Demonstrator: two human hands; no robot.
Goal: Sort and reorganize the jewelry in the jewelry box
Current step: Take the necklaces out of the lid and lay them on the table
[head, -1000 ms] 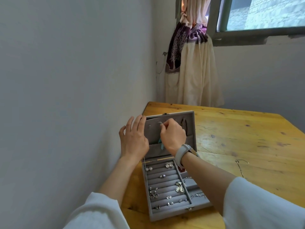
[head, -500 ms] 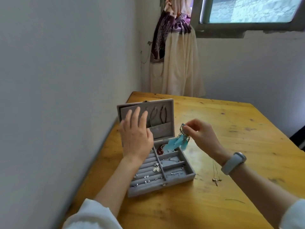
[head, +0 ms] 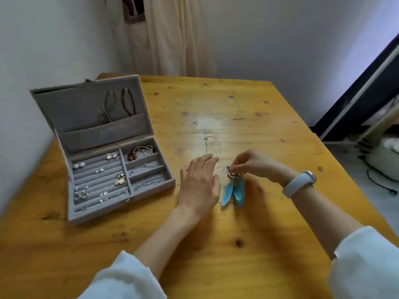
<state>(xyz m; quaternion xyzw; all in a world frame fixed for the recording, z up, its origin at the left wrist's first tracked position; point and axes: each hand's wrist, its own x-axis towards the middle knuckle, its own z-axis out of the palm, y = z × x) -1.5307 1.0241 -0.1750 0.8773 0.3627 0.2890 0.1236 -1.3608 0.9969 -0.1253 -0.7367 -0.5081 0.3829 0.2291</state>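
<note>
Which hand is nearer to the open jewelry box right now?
The left hand. It hovers open over the table just right of the jewelry box, not touching it. The right hand is farther right, pinching the blue feather earrings by their top.

Grey velvet jewelry box (head: pixel 121 186) open on table, lid upright; turquoise feather earrings (head: pixel 234 190) dangle from my pinch.

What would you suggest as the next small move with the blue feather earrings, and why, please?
Probably bring the left hand in to take one of the blue feather earrings. The right hand pinches both at their hooks above the table, so they hang bunched together, and the left hand is open right beside them. The jewelry box stands open for sorting.
</note>
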